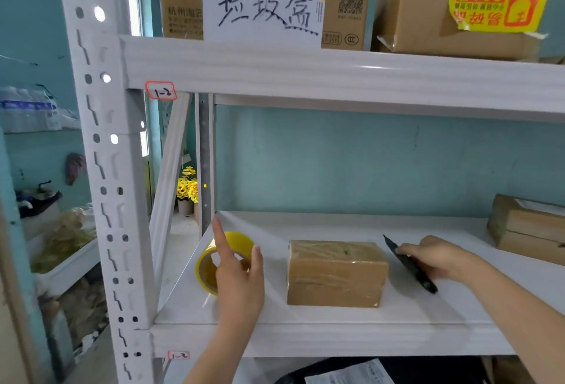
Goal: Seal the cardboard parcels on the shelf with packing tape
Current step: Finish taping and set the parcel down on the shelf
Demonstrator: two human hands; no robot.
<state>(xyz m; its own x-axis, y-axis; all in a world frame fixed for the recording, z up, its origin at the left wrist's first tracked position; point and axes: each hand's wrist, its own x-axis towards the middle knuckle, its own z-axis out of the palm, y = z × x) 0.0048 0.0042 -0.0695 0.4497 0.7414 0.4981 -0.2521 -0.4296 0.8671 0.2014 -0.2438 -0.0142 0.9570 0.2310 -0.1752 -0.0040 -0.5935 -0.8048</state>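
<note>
Viewing from head camera: small cardboard parcel [336,273] mid-shelf on white shelf board [305,315], between both hands, top glossy with tape. Left hand [237,273] at yellow tape roll [205,270], just left of parcel; index finger straight up, thumb out, hold of other fingers on roll not discernible. Right hand [437,256] clasping slim black cutter [411,266], just right of parcel. Best drawn taut and low across seam, pressed flat before cutting, blade angled away from left fingers. Second parcel [526,227] far right, well apart.
</note>
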